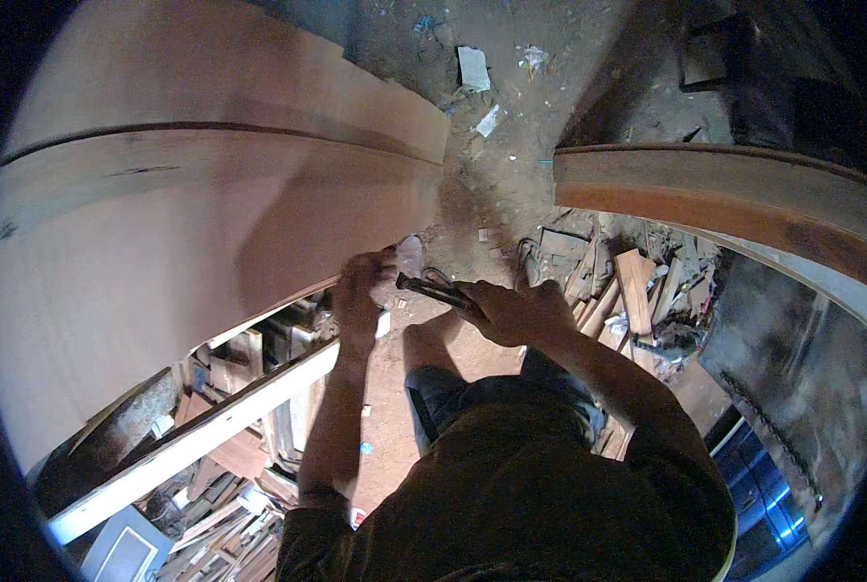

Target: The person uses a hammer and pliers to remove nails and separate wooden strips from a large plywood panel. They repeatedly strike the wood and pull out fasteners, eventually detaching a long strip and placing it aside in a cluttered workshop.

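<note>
My right hand (523,312) is closed round a dark hammer (435,290), its head pointing left toward my other hand. At the near right corner of a large pale plywood panel (191,233) is my left hand (358,283). Its fingers are curled in at the panel's edge, and whatever they pinch is too dark and small to name. A short gap separates the hammer head from those fingers.
Below the panel runs a pale wooden beam (210,427), with stacked offcuts (230,524) underneath. Scrap wood (635,291) lies on the right by a curved wooden edge (715,189). Paper scraps (473,69) litter the dirt floor (497,136). A blue object (758,495) stands lower right.
</note>
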Available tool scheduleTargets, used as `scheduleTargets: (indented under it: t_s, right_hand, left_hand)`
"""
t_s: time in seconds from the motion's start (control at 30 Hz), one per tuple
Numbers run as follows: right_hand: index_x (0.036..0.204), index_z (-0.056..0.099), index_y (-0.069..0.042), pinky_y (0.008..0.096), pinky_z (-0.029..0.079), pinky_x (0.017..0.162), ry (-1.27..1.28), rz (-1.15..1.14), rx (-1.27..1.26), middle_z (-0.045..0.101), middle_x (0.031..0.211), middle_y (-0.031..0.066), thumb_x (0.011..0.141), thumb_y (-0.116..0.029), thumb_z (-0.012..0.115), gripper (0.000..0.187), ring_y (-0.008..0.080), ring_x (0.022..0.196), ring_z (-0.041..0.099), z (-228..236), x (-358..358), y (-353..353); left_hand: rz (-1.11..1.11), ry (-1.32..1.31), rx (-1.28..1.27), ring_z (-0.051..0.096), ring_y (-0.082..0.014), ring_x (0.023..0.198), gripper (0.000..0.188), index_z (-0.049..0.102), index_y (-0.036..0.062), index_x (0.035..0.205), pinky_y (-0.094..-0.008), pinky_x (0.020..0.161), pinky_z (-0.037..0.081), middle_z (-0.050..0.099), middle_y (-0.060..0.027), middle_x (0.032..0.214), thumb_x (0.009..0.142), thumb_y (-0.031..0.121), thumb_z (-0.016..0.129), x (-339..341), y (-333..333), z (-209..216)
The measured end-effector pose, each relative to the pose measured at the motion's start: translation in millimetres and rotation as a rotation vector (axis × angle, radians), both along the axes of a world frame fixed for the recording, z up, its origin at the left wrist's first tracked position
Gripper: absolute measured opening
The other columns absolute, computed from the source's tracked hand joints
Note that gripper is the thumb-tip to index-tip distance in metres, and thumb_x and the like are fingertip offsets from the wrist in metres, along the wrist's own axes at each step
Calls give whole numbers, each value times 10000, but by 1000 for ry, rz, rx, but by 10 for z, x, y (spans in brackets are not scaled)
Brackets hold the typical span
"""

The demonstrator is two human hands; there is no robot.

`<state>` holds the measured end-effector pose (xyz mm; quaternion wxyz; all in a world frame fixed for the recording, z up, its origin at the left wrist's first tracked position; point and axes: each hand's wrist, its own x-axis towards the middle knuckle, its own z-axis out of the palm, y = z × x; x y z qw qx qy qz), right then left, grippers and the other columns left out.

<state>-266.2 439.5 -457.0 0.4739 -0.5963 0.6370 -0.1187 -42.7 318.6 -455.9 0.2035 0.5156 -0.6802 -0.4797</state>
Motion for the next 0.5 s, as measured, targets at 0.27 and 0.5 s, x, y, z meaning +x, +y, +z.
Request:
scheduleTargets:
  t_s: [0.27,0.5]
  right_hand:
    - [1139,597,13,423,551,701,-262,-302,371,706,820,156,940,-291,616,364,249,715,694,-3956,-341,-34]
    - [1092,627,19,418,544,681,-252,-505,506,702,848,148,905,-252,646,330,254,732,689,-6389,-198,-1011]
  left_hand:
    - [-297,-512,-744,560,-408,1125,397,532,-43,1281,-465,1013,412,597,-265,1201,1062,261,402,-330,-1294,-656]
    - [-583,-1067,-1430,487,-447,1257,415,544,-36,1256,-494,1110,357,561,-277,1294,998,289,529,-507,-1978,-1601]
